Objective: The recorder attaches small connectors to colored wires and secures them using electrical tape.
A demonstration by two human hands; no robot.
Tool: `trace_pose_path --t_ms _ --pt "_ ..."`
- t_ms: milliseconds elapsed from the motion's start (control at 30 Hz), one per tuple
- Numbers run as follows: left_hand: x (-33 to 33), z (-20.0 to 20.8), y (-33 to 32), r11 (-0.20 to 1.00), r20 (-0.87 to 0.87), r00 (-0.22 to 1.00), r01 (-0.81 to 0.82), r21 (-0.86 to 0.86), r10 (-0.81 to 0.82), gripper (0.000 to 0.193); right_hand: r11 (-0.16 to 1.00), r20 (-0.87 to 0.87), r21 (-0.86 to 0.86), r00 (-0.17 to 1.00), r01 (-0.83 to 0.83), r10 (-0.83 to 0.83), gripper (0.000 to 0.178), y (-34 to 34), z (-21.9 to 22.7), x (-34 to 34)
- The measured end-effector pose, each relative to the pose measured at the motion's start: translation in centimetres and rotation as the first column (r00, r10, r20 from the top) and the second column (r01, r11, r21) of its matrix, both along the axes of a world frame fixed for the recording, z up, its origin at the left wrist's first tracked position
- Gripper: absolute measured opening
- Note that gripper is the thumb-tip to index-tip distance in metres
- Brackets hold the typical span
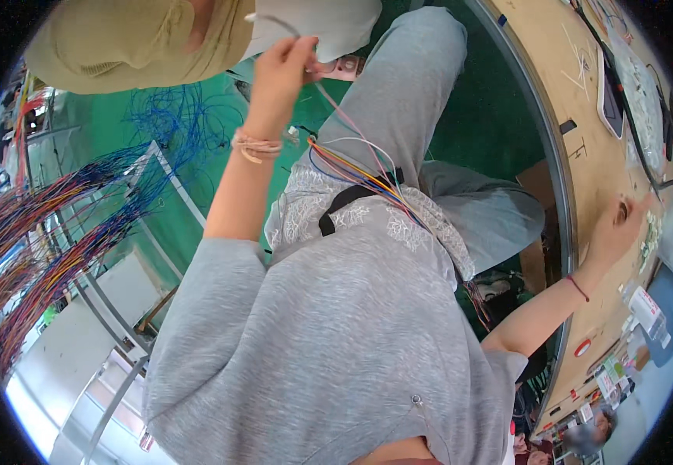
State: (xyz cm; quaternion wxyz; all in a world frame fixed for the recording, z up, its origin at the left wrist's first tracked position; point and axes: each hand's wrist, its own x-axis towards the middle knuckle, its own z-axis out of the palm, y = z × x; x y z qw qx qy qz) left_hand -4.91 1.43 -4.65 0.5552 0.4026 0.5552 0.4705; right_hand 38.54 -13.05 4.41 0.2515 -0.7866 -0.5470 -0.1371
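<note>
Raised up at the upper left, my left hand [281, 74] is closed on a thin wire, its fingers pinched together. A pale end of the wire [344, 118] sticks out above the fingers, and its pinkish length runs down toward my lap. Across my lap lies a wire bundle [356, 172] with yellow, red, blue and white strands, next to a black strap [352, 200]. My right hand [619, 226] reaches over the table at the right, beside small white and green pieces [650, 240]; its fingertips are too unclear to tell whether they hold anything.
Large bundles of colored wires [65, 209] hang on a metal rack [174, 182] at the left. The wooden table [584, 174] curves along the right, bearing a white device [609, 97], black cables and a clear bottle [648, 314]. Another person's tan clothing [135, 43] is close at the upper left.
</note>
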Motion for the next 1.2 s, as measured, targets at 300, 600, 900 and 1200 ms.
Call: trace_pose_path --t_ms 300,600,900,1200 --pt "-8.5 -9.2 -5.7 0.709 -0.499 0.558 0.253 -0.659 -0.663 0.074 0.766 -0.745 -0.145 0.579 -0.626 0.332 0.026 -2.7 -5.2 -17.6" --pt "-3.6 -10.0 -4.0 0.579 0.064 0.914 0.307 -0.755 -0.401 0.069 0.54 -0.793 -0.063 0.371 -0.839 0.484 0.04 -1.6 -10.6 -25.5" --pt "0.6 -2.7 0.4 0.815 0.773 0.633 0.472 -0.336 -0.048 0.028 0.489 -0.748 -0.016 0.334 -0.872 0.573 0.039 0.4 -6.9 -26.0" --pt "5.4 10.7 -2.0 0.954 0.739 0.614 0.08 0.29 -0.277 0.017 0.854 -0.941 -0.061 0.316 -0.517 0.124 0.027 -1.8 -4.3 -15.2"
